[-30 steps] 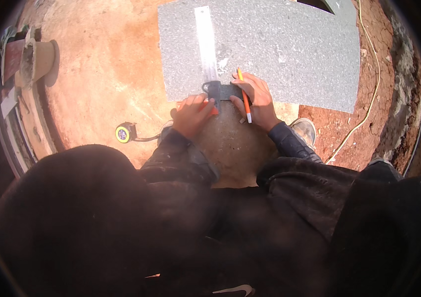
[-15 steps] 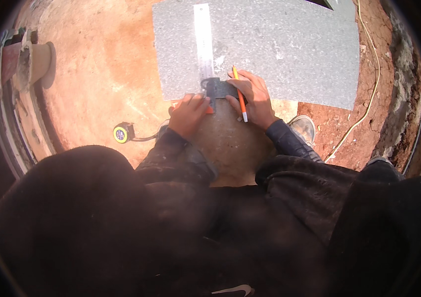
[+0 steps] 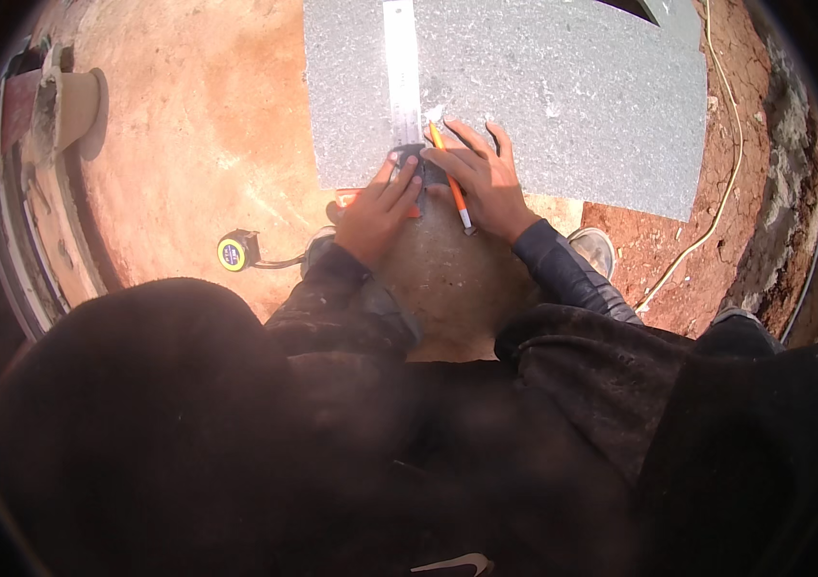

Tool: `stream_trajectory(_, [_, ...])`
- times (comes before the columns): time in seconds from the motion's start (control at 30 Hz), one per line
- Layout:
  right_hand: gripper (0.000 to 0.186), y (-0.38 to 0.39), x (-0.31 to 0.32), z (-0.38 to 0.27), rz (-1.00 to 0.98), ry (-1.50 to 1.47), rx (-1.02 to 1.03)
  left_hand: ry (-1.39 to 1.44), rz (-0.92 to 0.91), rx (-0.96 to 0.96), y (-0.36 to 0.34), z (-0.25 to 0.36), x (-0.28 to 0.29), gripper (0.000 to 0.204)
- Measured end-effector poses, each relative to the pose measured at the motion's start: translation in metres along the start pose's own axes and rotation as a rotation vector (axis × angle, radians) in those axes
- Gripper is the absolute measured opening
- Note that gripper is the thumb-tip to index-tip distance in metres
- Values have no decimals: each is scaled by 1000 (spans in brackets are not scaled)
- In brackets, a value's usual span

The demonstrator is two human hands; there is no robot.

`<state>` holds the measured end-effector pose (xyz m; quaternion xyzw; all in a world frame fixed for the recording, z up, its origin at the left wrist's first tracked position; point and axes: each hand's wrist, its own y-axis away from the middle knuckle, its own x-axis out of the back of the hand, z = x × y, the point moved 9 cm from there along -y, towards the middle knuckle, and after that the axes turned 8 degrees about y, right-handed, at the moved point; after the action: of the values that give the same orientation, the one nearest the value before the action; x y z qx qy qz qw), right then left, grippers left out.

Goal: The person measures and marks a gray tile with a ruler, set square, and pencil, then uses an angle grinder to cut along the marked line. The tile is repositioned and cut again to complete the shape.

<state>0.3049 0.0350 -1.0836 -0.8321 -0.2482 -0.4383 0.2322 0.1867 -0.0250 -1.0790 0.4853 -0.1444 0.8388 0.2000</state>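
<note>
A grey metal-looking sheet (image 3: 563, 106) lies on the ground in front of me. Across its near edge rests a square with a long pale ruler blade (image 3: 401, 67) and an orange handle (image 3: 349, 197). My left hand (image 3: 375, 213) holds the square down, its fingers stretched over the lower blade and its palm over the handle. In my right hand (image 3: 493, 188) is an orange pencil (image 3: 451, 181) with a white end, leaning beside the blade. Its index and other fingertips reach over the sheet. A dark patch by the blade is partly hidden by my fingers.
A yellow-and-black tape measure (image 3: 236, 252) lies on the ground at left, near my shoe. Farther left stands a clay-coloured bucket-like container (image 3: 77, 106) beside long boards. A pale cord (image 3: 707, 216) runs over the reddish soil right of the sheet.
My left fingers have stretched forward onto the blade. My right hand has shifted toward the blade with its fingers more spread, and the pencil now leans farther left.
</note>
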Motion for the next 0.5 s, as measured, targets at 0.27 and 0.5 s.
stream_trajectory(0.27, [41,-9,-3,0,-15,-4,40,27,-6,3,-2,-2,3,45])
stream_trajectory(0.5, [41,-9,-6,0,-30,1,46,59,-85,37,2,-6,-4,56])
